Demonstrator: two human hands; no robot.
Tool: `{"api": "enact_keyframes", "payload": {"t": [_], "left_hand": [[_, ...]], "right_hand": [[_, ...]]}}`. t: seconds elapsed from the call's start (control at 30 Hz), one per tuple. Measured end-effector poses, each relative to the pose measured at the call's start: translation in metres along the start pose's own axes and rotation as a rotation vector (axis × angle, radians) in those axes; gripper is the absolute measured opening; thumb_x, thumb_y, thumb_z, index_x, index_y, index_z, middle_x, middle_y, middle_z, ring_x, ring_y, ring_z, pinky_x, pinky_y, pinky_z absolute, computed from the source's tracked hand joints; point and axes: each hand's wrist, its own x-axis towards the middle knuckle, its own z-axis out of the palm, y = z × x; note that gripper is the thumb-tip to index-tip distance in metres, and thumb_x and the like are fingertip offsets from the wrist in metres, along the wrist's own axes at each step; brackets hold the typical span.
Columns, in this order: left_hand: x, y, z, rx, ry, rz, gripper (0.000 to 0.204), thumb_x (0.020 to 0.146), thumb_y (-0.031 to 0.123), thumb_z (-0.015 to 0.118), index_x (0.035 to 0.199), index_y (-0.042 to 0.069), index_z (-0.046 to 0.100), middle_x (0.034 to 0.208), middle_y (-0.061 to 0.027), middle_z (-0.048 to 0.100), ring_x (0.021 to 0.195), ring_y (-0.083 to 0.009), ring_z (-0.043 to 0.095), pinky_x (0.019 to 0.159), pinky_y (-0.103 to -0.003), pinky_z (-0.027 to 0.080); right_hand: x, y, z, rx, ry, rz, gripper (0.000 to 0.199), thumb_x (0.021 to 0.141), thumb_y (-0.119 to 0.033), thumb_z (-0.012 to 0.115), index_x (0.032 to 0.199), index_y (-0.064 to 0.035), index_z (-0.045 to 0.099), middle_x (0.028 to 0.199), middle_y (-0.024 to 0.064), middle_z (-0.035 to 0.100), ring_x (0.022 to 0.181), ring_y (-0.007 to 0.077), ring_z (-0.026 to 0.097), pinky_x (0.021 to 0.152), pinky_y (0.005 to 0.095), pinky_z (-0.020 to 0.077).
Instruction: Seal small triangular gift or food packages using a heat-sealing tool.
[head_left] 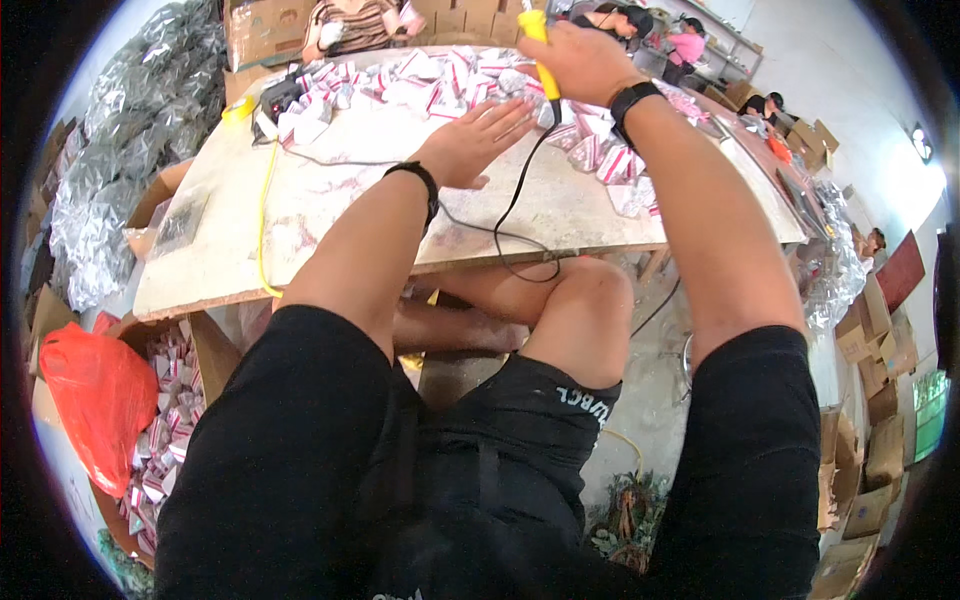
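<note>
A seated person leans over a pale worktable (330,215), both forearms stretched forward from the lower edge of the view, each wrist ringed by a black band. The left hand (475,140) lies flat and open on the tabletop, fingers together and pointing toward the heap of small red-and-white packets (440,80) that runs along the table's far side; its fingertips just reach the nearest packets. The right hand (580,60), raised above the heap, is closed in a fist round a yellow-handled tool (540,55) held nearly upright, its black cord (510,215) trailing down across the table and looping over the near edge beside the person's bare knee (590,300). A yellow cable (264,215) crosses the left part of the table from a small dark device (280,98) at the far corner. Crumpled silver foil bags (130,130) are piled to the left; below them sit a red plastic bag (95,400) and a cardboard box (215,355) filled with more red-and-white packets. Flattened brown cartons (870,400) are stacked along the right. Another person in a striped top (355,25) sits at the far side of the table.
</note>
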Motion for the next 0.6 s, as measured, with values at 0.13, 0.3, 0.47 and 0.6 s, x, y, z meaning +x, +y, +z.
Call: {"api": "enact_keyframes", "payload": {"t": [0.13,0.3,0.47,0.6], "left_hand": [[-0.008,0.001,0.020,-0.002,0.112,-0.119,0.102,0.072,0.014,0.071,0.158,0.007,0.016,0.164,-0.0147,0.016,0.151,-0.0287,0.019,0.123,-0.041,0.020],[-0.005,0.006,0.046,-0.022,0.176,-0.150,0.088,0.078,-0.002,0.055,0.157,0.005,0.018,0.165,-0.0132,0.015,0.152,-0.0265,0.016,0.124,-0.040,0.019],[-0.002,0.015,0.053,0.018,0.156,-0.213,0.079,0.083,0.003,0.051,0.156,0.002,0.020,0.165,-0.0132,0.015,0.153,-0.0254,0.015,0.123,-0.040,0.019],[0.003,0.033,0.060,-0.021,0.131,-0.323,0.077,0.085,0.005,0.051,0.156,0.001,0.021,0.165,-0.0139,0.014,0.153,-0.0249,0.014,0.124,-0.039,0.017]], "right_hand": [[0.018,-0.030,-0.031,0.176,0.302,0.119,0.027,0.096,-0.037,0.063,0.091,-0.0104,0.068,0.071,0.0073,0.067,0.061,0.0220,0.065,0.054,0.0340,0.0483],[0.012,-0.084,-0.080,0.675,0.796,0.483,0.017,0.093,-0.020,0.068,0.100,-0.0050,0.066,0.082,0.0127,0.068,0.075,0.0208,0.066,0.067,0.0301,0.0518],[-0.005,-0.141,-0.114,0.449,0.898,0.774,0.044,0.104,-0.028,0.052,0.079,0.0013,0.075,0.066,0.0053,0.069,0.056,0.0089,0.057,0.054,0.0234,0.0425],[-0.017,-0.166,-0.092,0.555,0.836,1.003,0.042,0.102,-0.024,0.053,0.075,0.0013,0.074,0.067,0.0063,0.069,0.057,0.0111,0.058,0.056,0.0245,0.0447]]}}
